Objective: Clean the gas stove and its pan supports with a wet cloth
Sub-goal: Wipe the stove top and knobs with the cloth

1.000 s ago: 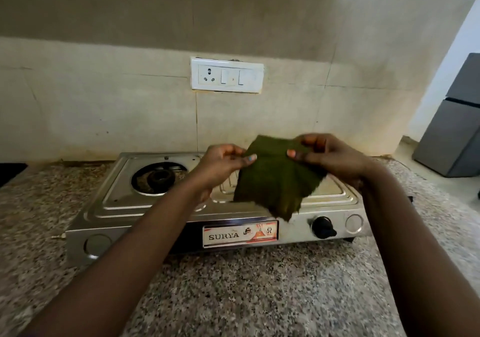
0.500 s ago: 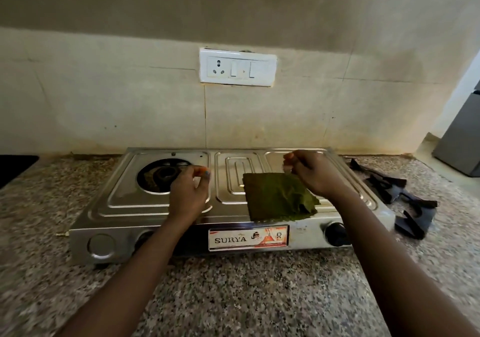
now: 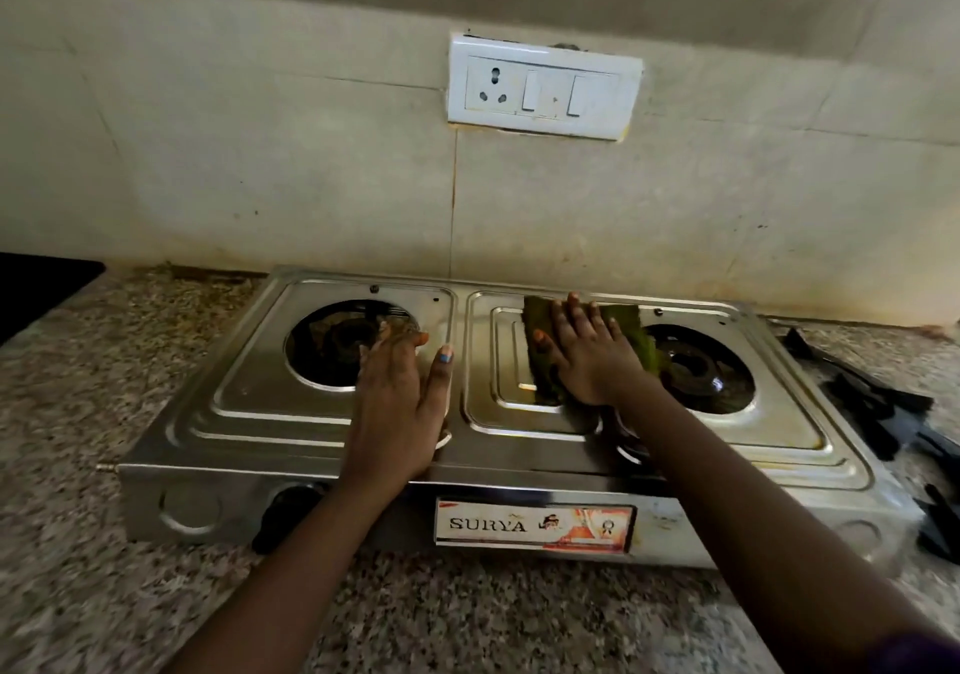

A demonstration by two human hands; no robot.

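Step in hand: wiping the stove point(image 3: 519, 460) top. Your right hand point(image 3: 584, 356) lies flat, fingers straight and spread, pressing the green cloth point(image 3: 540, 346) onto the raised middle panel, toward the back, just left of the right burner point(image 3: 696, 369). Your left hand point(image 3: 402, 403) rests open, fingers straight, beside the left burner point(image 3: 332, 343), gripping nothing. The pan supports point(image 3: 878, 413) lie on the counter point(image 3: 467, 616) to the right, apparently still to clean. Next, likely: sweep the cloth across the panels, steadying the stove. Front label point(image 3: 535, 524) reads "SURYA".
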